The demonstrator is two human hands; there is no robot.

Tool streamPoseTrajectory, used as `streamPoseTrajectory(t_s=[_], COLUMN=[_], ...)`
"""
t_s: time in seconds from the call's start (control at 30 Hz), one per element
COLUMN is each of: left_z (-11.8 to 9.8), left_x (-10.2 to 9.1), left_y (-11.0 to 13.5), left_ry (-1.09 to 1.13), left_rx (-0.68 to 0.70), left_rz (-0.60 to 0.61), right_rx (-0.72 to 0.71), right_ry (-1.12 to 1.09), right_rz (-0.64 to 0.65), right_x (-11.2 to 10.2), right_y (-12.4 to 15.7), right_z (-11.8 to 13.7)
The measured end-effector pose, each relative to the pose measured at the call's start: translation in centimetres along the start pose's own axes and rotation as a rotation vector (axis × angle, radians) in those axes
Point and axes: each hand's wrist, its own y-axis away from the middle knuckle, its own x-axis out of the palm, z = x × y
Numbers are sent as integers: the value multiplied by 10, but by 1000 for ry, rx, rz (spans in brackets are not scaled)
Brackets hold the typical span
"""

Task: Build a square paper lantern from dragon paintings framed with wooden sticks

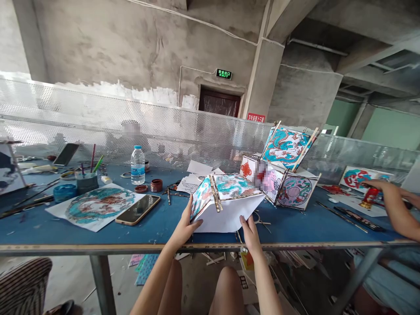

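Note:
Between my two hands is a painted paper lantern [234, 186] with turquoise and red patterns and dark stick edging, tilted near the table's front edge. My left hand [187, 223] grips its left side, thumb on the near white face. At the lower right edge my right hand [250, 229] holds it, thumb in front and fingers partly hidden behind. Just behind it stand a painted box-shaped lantern [293, 192] and another turquoise dragon panel [288, 148] framed with sticks. Loose white papers [198, 168] lie behind on the left.
On the blue table [131, 238] are a phone [139, 210], a painted sheet [98, 204], a water bottle [138, 166], paint jars [156, 185] and a brush cup [87, 181]. At right, a co-worker's arm [395, 210] reaches near a red-and-gold object [370, 197]. A perforated metal barrier [183, 135] runs behind.

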Motion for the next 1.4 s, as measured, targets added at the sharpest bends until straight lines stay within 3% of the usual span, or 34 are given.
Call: streamPoseTrajectory(t_s=[0.33,0.53,0.7,0.87,1.0,1.13,1.23,1.4], left_z=[1,2,-2,-2,0,-1,-3,-4], left_x=[-1,-2,-5,-12,-18,-21,-22,-22], left_y=[0,2,3,9,13,13,12,10], left_ry=[-6,-26,-15,-159,-115,23,100,210], left_rx=[9,35,45,56,40,23,24,-24], left_rz=[-20,-12,37,58,77,131,188,240], right_rx=[19,27,78,133,245,350,222,-210], right_ry=[26,11,-19,-92,-88,117,338,495], right_rz=[3,-68,-164,-108,-77,-40,58,439], right_x=[0,-1,-12,-32,-53,-67,-49,35], right_y=[3,1,-6,-3,17,44,54,27], right_z=[9,5,-14,-21,-10,22,58,101])
